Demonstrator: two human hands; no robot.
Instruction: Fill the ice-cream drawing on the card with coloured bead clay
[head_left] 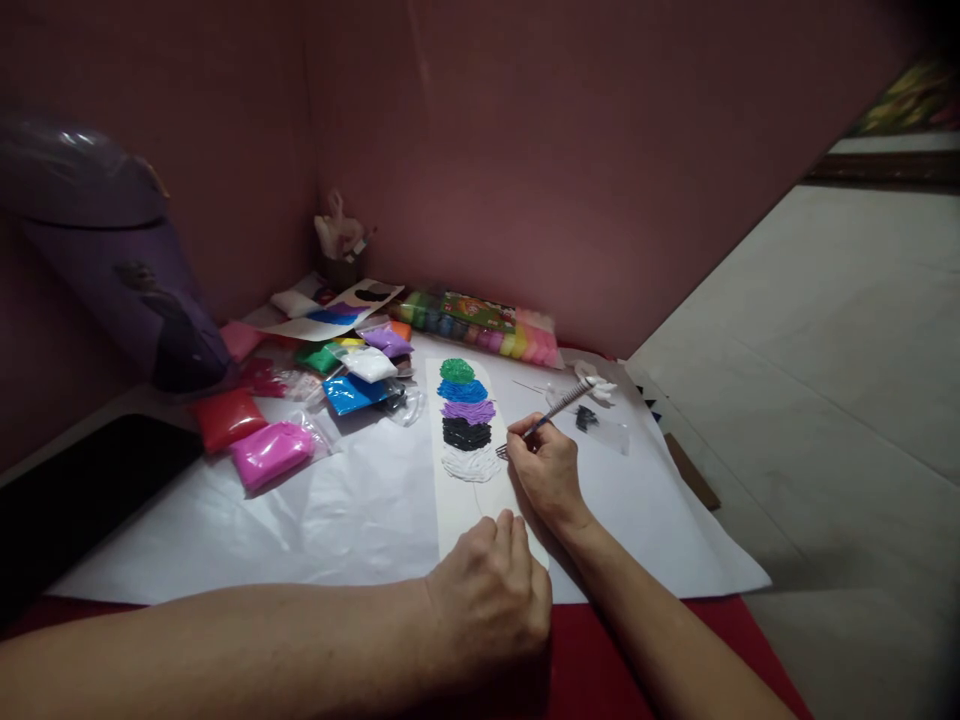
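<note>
A cream paper strip (pixel 456 510) lies in front of me, with clay patches stacked down it: green (pixel 457 371), blue (pixel 461 391), purple (pixel 469 411), black (pixel 466 433) and white (pixel 472 464). My right hand (pixel 546 465) pinches a thin tool (pixel 555 407) with a small fork-like end, which is beside the right edge of the white patch. The tool's long end points up and to the right. My left hand (pixel 491 590) rests on the strip's lower end, its fingers curled and pressed together; whether they grip the paper is hidden.
Colored clay packets (pixel 274 455) lie on the white sheet (pixel 360 530) at the left, near a black slab (pixel 97 500) and a purple bin (pixel 142 290). A long clay pack (pixel 480 325) lies by the wall. A small plastic bag (pixel 611 435) is at the right.
</note>
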